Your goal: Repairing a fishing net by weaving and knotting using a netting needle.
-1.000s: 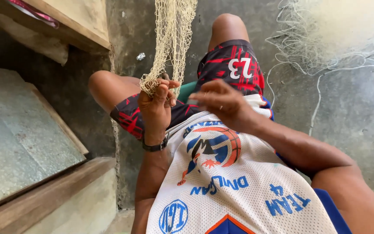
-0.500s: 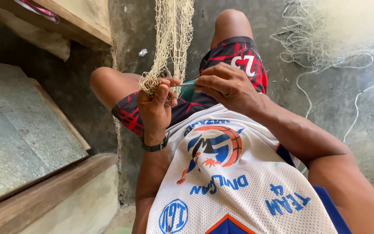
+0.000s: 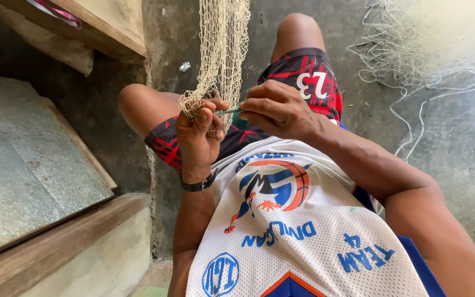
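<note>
A cream fishing net is hung from above and gathered at its lower end in the left hand, whose grip is closed around the bunched mesh just above the lap. A slim green netting needle is pinched in the closed grip of the right hand, only a short length being seen between the two hands. The needle's long axis is laid nearly level, its tip pointed toward the left hand and the gathered mesh, which it touches or nearly touches; the exact contact cannot be told. The net's long axis is run vertically, from the top of the view down to the fist. It is judged that the tip could be caught in the wrong mesh, since many strands are crowded at the fist, or that the bunch could slip if the left grip were loosened. A loose pile of net is seen well apart on the concrete floor.
</note>
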